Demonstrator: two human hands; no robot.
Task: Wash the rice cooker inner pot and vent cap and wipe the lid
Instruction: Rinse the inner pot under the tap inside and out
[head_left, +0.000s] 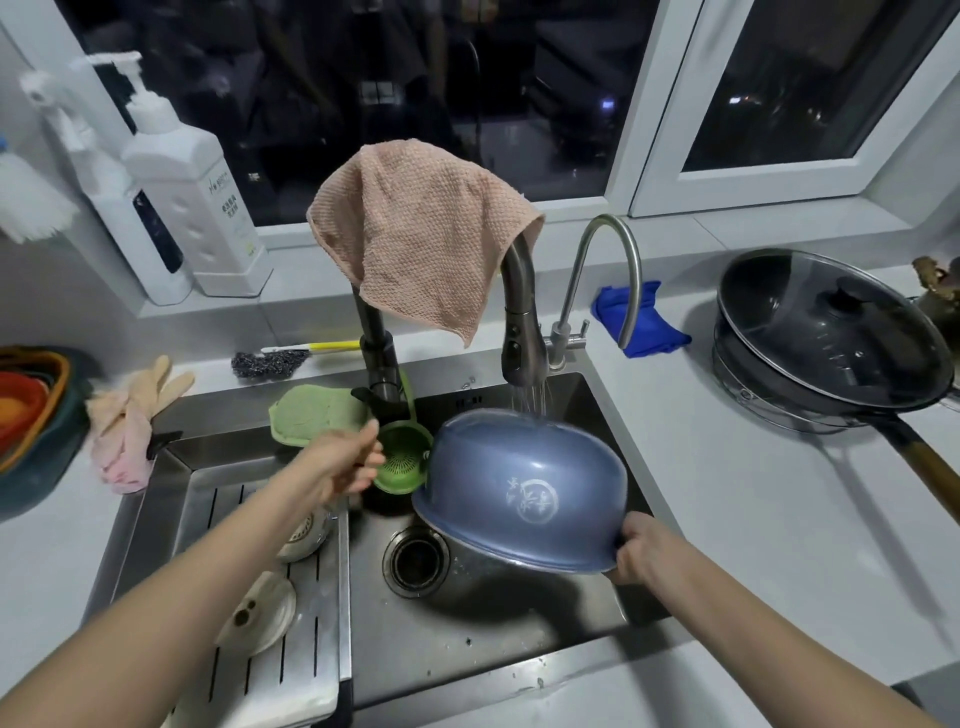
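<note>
So the blue inner pot (519, 483) is flipped bottom-up and tilted over the sink (467, 639), with spray from the dark faucet head (519, 338) at its 12 o'clock hitting the far side. Right hand (636, 553) has a tight grip on the pot's rim at about 4 o'clock. Left hand (345, 462) hangs in the air at the pot's 9 o'clock, just beside the green strainer (402, 460); it's motion-blurred, but the grip looks loose with nothing in it. Drain (415, 561) sits at the pot's 7 o'clock. A pink cloth (421, 234) is draped over the faucet neck, and a lidded wok (831, 338) sits on the counter (753, 493) at 2 o'clock.
</note>
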